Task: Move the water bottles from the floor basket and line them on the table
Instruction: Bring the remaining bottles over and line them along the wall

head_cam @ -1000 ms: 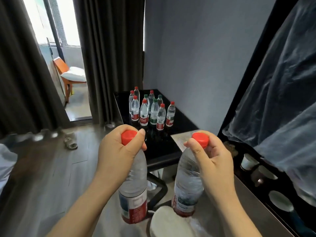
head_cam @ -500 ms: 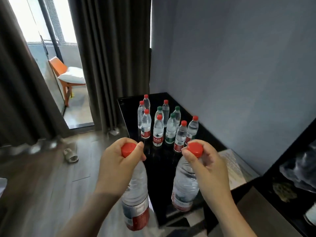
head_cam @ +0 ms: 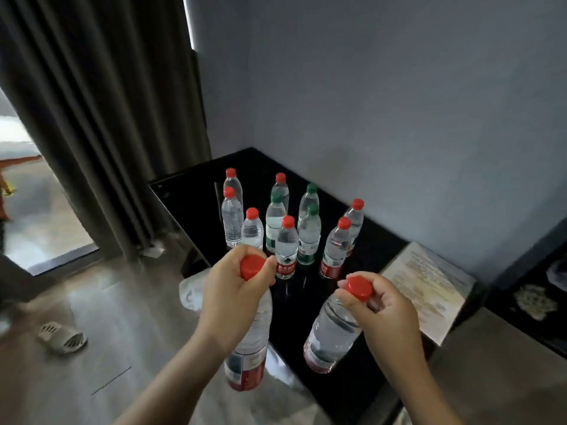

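Observation:
My left hand (head_cam: pixel 230 297) grips a red-capped water bottle (head_cam: pixel 250 348) by its neck and cap, hanging over the near left edge of the black table (head_cam: pixel 362 256). My right hand (head_cam: pixel 385 314) holds a second red-capped bottle (head_cam: pixel 331 338) by its cap, tilted above the table's near part. Several bottles (head_cam: pixel 287 246) with red or green caps stand upright in a cluster at the table's far end. The floor basket is out of view.
A printed sheet (head_cam: pixel 429 286) lies on the table's right side by the grey wall. Dark curtains (head_cam: pixel 101 118) hang to the left. A slipper (head_cam: pixel 63 337) lies on the wooden floor, and a white bag (head_cam: pixel 191 291) sits beside the table.
I have come closer to the table, and the standing bottles look larger. Both hands have carried their bottles forward over the table's near end; the right bottle now tilts.

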{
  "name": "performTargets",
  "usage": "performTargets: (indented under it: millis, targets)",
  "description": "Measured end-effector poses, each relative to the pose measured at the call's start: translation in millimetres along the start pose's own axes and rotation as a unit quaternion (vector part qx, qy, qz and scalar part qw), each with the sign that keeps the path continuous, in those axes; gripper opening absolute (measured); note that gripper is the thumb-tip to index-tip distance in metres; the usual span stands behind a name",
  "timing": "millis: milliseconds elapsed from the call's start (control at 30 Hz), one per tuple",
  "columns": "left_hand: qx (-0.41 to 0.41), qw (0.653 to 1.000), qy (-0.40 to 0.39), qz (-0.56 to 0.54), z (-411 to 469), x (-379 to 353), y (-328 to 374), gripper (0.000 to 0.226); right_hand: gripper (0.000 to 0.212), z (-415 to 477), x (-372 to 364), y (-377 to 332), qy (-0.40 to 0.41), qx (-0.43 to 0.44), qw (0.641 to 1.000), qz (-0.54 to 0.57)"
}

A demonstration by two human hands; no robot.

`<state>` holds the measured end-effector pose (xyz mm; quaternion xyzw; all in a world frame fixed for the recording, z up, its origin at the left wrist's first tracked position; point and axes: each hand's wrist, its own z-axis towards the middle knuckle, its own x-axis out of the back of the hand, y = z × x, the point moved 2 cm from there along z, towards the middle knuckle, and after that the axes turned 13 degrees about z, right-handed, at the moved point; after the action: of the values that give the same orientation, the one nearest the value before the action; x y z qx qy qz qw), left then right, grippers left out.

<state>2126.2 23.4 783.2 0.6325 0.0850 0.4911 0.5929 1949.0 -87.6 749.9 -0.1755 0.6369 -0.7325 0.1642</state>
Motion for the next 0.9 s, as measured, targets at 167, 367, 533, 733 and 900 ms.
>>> performTargets:
  millis: [167,367,533,733,900]
  targets:
    - [-0.003,0.998,-0.066,0.006,61.7,-29.4,-27.8,0.015,0.021,38.9,-16.8,26.7,0.050,-0.021,0.998,-0.036]
    - [-0.039,0.987,-0.152,0.015,121.5,-80.8,-53.5,0.012,0.017,85.2,-17.8,68.6,0.111,-0.056,0.990,-0.069]
    - [-0.050,0.978,-0.199,0.031,151.6,-122.6,-71.8,0.011,0.022,105.8,-19.3,97.1,0.139,-0.093,0.981,-0.099]
    - [-0.076,0.968,-0.236,0.034,161.7,-153.3,-90.6,0.012,0.022,114.7,-16.0,112.1,0.176,-0.114,0.967,-0.147]
    - [-0.100,0.956,-0.276,0.015,163.7,-167.8,-99.2,0.008,0.023,115.1,-20.0,114.3,0.204,-0.127,0.958,-0.155]
